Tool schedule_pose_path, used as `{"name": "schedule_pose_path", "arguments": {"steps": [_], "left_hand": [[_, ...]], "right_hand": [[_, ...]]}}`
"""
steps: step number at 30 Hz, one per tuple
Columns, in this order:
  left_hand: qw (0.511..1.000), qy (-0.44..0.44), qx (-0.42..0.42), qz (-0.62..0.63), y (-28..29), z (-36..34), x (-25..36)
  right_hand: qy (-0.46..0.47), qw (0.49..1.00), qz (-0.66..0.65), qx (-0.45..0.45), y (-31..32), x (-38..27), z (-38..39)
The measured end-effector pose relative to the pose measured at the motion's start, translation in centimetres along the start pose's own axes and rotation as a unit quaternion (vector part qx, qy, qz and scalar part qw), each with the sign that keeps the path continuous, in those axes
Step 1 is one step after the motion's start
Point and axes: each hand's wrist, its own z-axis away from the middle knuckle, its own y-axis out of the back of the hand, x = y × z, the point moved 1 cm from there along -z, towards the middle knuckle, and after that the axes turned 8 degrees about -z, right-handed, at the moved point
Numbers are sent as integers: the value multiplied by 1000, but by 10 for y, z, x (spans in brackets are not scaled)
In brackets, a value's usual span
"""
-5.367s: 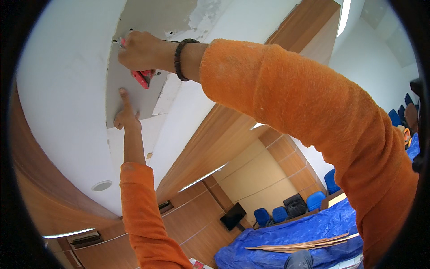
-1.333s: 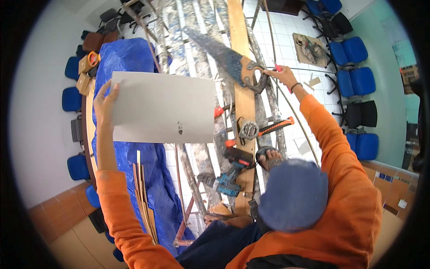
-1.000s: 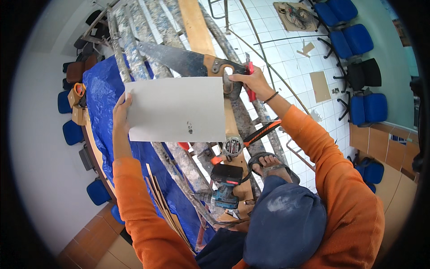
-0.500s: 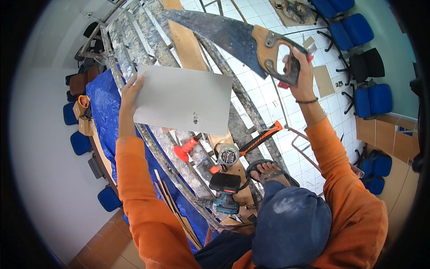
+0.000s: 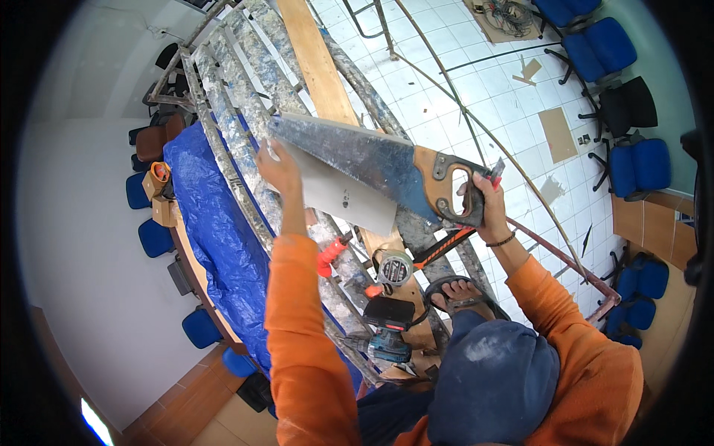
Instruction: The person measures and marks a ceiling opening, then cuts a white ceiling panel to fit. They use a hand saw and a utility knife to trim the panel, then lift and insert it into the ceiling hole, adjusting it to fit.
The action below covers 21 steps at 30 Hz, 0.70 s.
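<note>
My right hand (image 5: 489,208) is closed round the wooden handle of a hand saw (image 5: 357,160), whose blade points left. A slim red object (image 5: 497,175) with a pale, flat end also sticks out of that hand; its kind is unclear. Beneath the blade, a light grey sheet (image 5: 346,197) with a dark mark sits at a slant, partly covered by the saw. My left hand (image 5: 281,172) is at the sheet's left end, close to the saw tip. Motion smears its curled fingers, so whether they grip the sheet does not show.
On the paint-splashed scaffold planks (image 5: 223,56) lie a cordless drill (image 5: 387,346), a tape measure (image 5: 394,266), an orange-and-black handled tool (image 5: 444,247) and a red tool (image 5: 331,256). My sandalled foot (image 5: 457,292) rests there. Blue tarpaulin (image 5: 216,215) lies left; office chairs (image 5: 639,163) stand right.
The saw has come down and left, over the sheet. My left hand has moved right and lower, and the sheet shows smaller and turned. The view has shifted slightly.
</note>
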Motion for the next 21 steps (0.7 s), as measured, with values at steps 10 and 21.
{"name": "schedule_pose_path", "arguments": {"steps": [10, 21], "left_hand": [[986, 104, -132, 18, 8, 67, 81], [988, -5, -149, 28, -8, 74, 99]], "right_hand": [[54, 997, 49, -35, -15, 16, 9], [99, 994, 36, 32, -23, 28, 2]]}}
